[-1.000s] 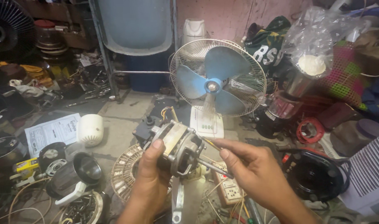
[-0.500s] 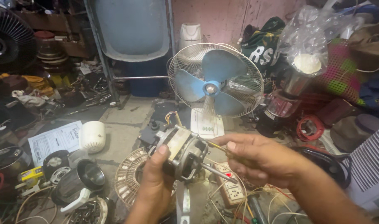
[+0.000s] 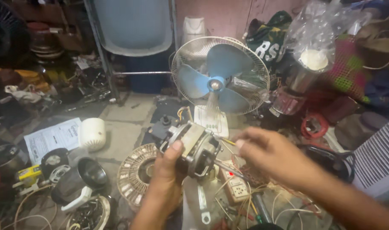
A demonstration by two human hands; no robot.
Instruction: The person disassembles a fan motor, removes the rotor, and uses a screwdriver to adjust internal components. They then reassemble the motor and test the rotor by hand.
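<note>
a person's left hand point(image 3: 169, 170) grips a small electric motor point(image 3: 193, 147) from below and behind, thumb pressed on the metal casing – a hold that props it up off the cluttered floor w/ its shaft point(image 3: 228, 168) aimed toward the right hand. the right hand point(image 3: 269, 157) sits just beside the motor's front, fingers bunched together near the thin wires point(image 3: 225, 140) coming off it; it's motion-blurred, so can't tell if it pinches a wire or only touches the housing. the motor hangs mid-frame, above a round wound coil point(image 3: 134, 172) and a white power strip point(image 3: 236, 187) lying in loose wire – parts kept within reach, it seems. behind it stands a blue-bladed table fan point(image 3: 220, 81) in its wire cage, upright on its white base. to the left: a white plastic cap point(image 3: 92, 134) beside a printed sheet point(image 3: 51, 138), and a dark metal jar point(image 3: 85, 174) on its side.
</note>
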